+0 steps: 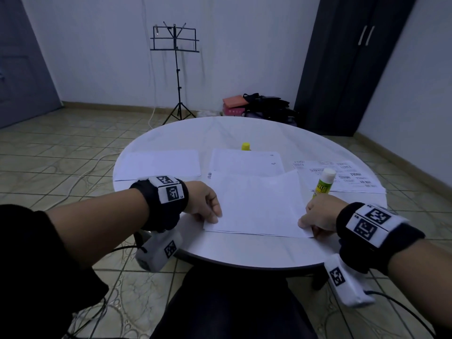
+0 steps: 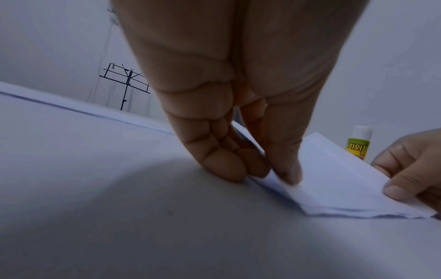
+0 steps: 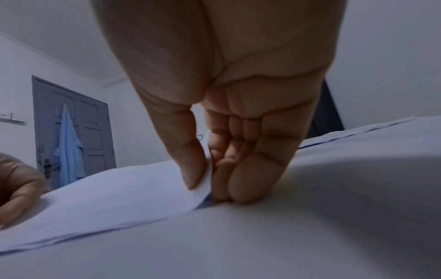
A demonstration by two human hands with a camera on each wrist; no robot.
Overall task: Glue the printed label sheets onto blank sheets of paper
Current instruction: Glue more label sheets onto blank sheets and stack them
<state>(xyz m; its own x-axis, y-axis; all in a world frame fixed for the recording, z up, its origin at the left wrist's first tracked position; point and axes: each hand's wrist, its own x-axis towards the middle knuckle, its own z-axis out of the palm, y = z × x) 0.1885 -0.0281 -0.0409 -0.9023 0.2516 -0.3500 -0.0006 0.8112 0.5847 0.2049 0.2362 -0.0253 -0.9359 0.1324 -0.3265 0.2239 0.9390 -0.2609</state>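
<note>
Holding the front sheet (image 1: 254, 204) by its two near corners, low over the round white counter (image 1: 244, 250). Left hand (image 1: 204, 204) pinching the near-left corner, thumb on top and fingers (image 2: 226, 168) curled under; right hand (image 1: 318, 216) pinching the near-right corner the same way, thumb above and fingers (image 3: 229, 188) beneath, so the corner curls up a little. Face up, the sheet shows blank; a second edge peeks out just under it along the near side, so probably two sheets being matched.

To do this well: square the near edge first, line up both corners, then lower the far edge slowly — no sliding once glue touches. Smooth outward from the middle with flat fingers to chase out bubbles. Keep the pull even between both hands, since thin paper creases easily.

Count, as far as visible:
- Glue sticks: one, white and yellow-green (image 1: 322, 183), standing upright just beyond the right hand, uncapped by the look of it.
- Yellow caps (image 1: 245, 146): one, at the far edge of the middle papers.
- Paper groups: four — blank stack (image 1: 159, 165) at left, middle sheets (image 1: 247, 162), printed label sheets (image 1: 342, 177) at right, and the held pair.
- Sheets per stack: cannot tell.
</note>
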